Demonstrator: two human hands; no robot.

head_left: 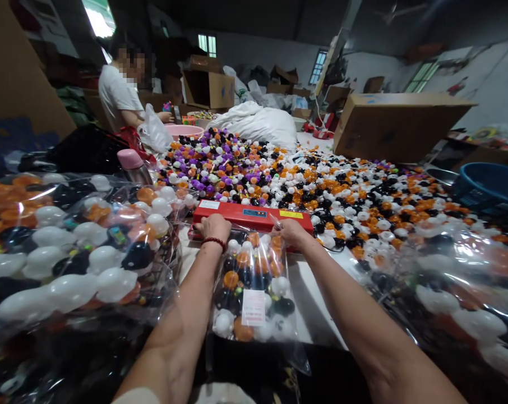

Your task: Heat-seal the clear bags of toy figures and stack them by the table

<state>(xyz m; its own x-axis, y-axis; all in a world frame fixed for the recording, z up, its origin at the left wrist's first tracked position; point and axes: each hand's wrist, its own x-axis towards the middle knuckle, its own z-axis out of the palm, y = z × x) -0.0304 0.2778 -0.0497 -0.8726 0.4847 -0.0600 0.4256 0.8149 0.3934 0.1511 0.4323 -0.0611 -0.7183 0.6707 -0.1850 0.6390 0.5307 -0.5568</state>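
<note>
Dim room, white walls [258, 50] behind. White bench [308, 294], heaped with small orange, black, white and purple plastic pieces [338, 193]. Large brown cardboard box [388, 129] beyond, right. Bulging clear plastic sack [89, 247] of similar pieces, left. Centre: flat clear plastic bag [260, 278], also filled, at red bar-shaped machine [241, 212]. Right hand [291, 231] pinching bag's upper corner; left hand [216, 225] curled over machine's edge, grip on bag unclear.
</note>
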